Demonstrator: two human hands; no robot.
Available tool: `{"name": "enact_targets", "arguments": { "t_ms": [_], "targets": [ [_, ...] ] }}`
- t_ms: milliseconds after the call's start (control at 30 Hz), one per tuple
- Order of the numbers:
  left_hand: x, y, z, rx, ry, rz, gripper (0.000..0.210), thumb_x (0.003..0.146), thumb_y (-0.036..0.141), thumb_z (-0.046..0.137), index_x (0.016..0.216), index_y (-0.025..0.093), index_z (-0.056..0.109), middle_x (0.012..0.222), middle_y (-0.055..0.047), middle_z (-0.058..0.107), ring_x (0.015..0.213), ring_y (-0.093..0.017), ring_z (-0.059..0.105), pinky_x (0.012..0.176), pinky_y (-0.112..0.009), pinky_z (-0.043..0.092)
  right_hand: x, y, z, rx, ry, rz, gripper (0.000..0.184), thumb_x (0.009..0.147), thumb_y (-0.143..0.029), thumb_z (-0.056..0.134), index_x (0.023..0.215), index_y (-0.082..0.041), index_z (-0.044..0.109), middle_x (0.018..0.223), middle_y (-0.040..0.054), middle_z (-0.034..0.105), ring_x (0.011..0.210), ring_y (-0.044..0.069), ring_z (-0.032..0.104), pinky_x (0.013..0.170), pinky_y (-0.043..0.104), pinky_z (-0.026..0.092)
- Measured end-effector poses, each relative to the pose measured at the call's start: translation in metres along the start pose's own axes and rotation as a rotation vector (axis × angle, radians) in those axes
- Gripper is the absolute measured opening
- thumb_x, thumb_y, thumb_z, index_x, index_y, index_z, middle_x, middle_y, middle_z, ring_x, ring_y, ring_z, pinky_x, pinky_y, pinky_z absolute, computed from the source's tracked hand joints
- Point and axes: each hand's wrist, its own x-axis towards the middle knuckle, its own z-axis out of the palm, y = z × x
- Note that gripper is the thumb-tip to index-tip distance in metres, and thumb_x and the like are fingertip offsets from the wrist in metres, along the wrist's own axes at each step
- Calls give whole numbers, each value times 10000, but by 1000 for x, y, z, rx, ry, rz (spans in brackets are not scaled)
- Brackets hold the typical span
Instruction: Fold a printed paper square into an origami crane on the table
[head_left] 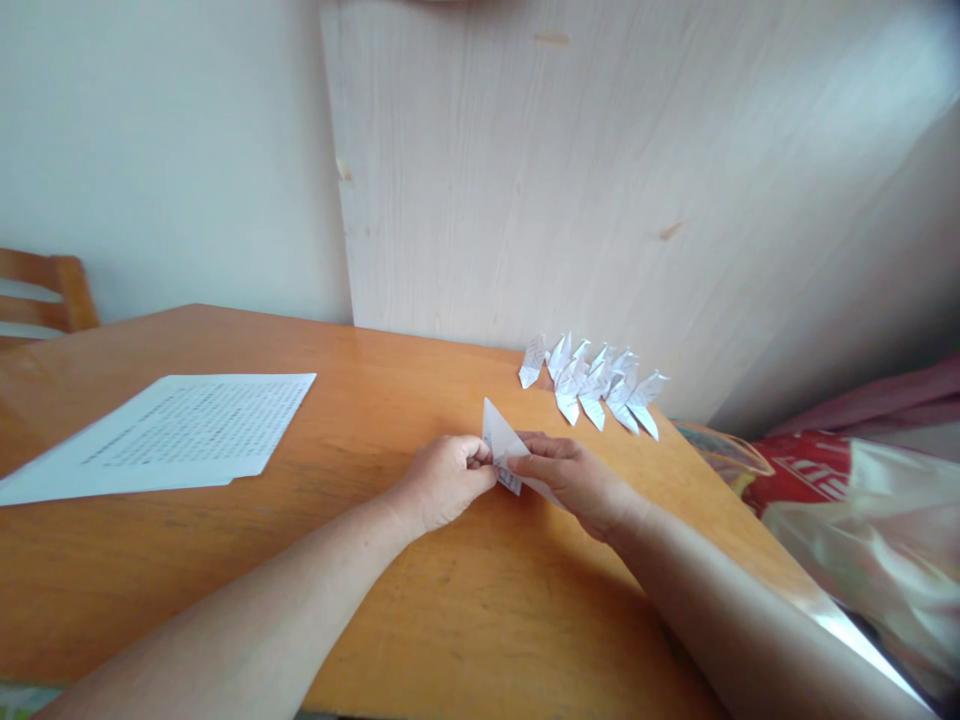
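Bare desk (420, 620) lies open along the near edge and between the printed sheets (176, 432) toward the left edge and the row of folded paper pieces (592, 385) near the far right corner, where a pale wooden board (600, 170) closes off the far edge.

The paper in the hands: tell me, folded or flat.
Folded: the paper forms a pointed triangle, pinched between left hand and right hand.

Soft daylight, tabletop (225, 560) glare, edges warped, blurred.
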Motion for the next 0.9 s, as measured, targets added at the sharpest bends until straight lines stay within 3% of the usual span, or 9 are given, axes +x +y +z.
{"name": "enact_targets", "arguments": {
  "t_ms": [233,567,767,900],
  "targets": [
    [0,-3,2,8,1,5,178,798,337,594,800,191,695,747,-16,673,710,-191,594,609,-265,400,-1,0,-1,-59,-9,35,206,759,-335,642,873,-192,737,1044,57,702,906,218,622,827,332,466],
    [0,-6,2,39,-9,19,181,819,354,589,813,200,684,760,-16,672,716,-188,598,613,-262,403,-1,1,-2,51,-13,86,153,791,-302,639,895,-247,737,913,35,734,811,213,647,770,343,470],
    [0,-5,2,49,-9,14,184,806,358,592,771,199,678,729,-10,657,692,-182,581,595,-257,389,-1,0,-2,-46,3,79,138,769,-310,651,857,-239,729,986,39,725,858,222,643,777,341,478],
    [-1,-3,2,19,-6,3,184,789,365,600,756,200,676,724,-9,650,694,-187,574,598,-260,389,0,2,-2,-43,-21,70,148,775,-317,639,854,-228,727,897,41,720,795,212,635,731,335,472]
  ]
}}
